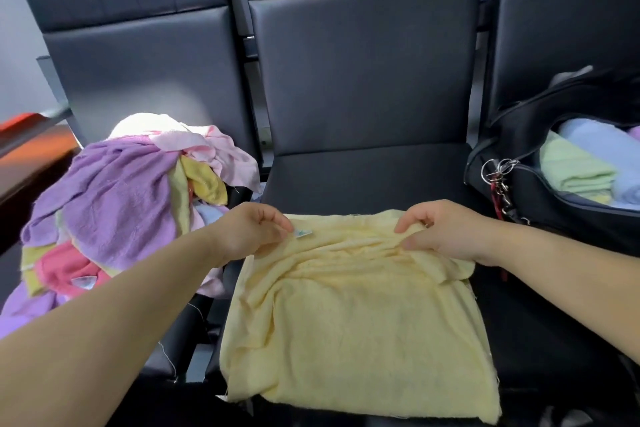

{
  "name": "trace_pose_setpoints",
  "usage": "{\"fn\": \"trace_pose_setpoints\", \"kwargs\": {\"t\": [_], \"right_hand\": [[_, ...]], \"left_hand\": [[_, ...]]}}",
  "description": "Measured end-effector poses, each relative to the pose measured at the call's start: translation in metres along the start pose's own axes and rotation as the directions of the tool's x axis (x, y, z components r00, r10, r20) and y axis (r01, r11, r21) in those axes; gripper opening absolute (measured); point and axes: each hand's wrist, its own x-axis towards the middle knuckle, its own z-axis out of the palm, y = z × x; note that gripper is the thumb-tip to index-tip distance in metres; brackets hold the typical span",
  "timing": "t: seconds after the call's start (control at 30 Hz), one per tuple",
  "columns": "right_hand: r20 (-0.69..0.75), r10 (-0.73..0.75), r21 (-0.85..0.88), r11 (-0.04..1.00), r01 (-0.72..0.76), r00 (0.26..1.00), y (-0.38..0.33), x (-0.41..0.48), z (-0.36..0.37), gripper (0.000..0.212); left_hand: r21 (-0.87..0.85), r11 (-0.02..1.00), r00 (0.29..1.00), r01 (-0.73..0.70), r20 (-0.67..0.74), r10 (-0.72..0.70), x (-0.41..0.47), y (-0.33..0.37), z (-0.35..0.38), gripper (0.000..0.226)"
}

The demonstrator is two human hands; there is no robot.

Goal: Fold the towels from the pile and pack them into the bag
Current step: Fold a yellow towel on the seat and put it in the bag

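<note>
Head view. Item: yellow towel (356,322), laid flat on the black middle seat (363,177), its far edge rumpled and lifted. The far left corner is pinched by the left hand (249,232), just beside a small label (304,234). The far right corner is pinched by the right hand (443,232), thumb and fingers curled on the cloth. A pile (114,198) of unfolded purple, pink, yellow and white towels is heaped left of the yellow towel. A black bag (540,198) is set right of the yellow towel, unzipped. A folded green towel (575,173) and a blue towel (588,139) are held inside. Metal rings (498,166) are hung at its left end.
</note>
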Motion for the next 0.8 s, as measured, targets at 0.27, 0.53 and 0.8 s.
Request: {"fn": "trace_pose_setpoints", "kwargs": {"t": [0.27,0.53,0.8], "right_hand": [[-0.153,0.015,0.067,0.998,-0.005,0.988,0.011,0.014,-0.009,0.011],[-0.271,-0.023,-0.064,0.998,0.006,0.962,0.021,0.029,-0.013,0.019],[-0.241,-0.051,-0.317,0.948,-0.029,0.969,0.036,0.038,-0.020,0.025]], "left_hand": [[0.097,0.995,0.961,0.037,-0.277,-0.009,0.018,-0.013,0.000,0.019],[0.120,0.990,0.929,0.076,-0.368,-0.027,0.038,-0.022,0.003,0.020],[0.285,0.952,0.934,0.109,-0.357,0.000,0.055,-0.035,0.003,0.017]]}}
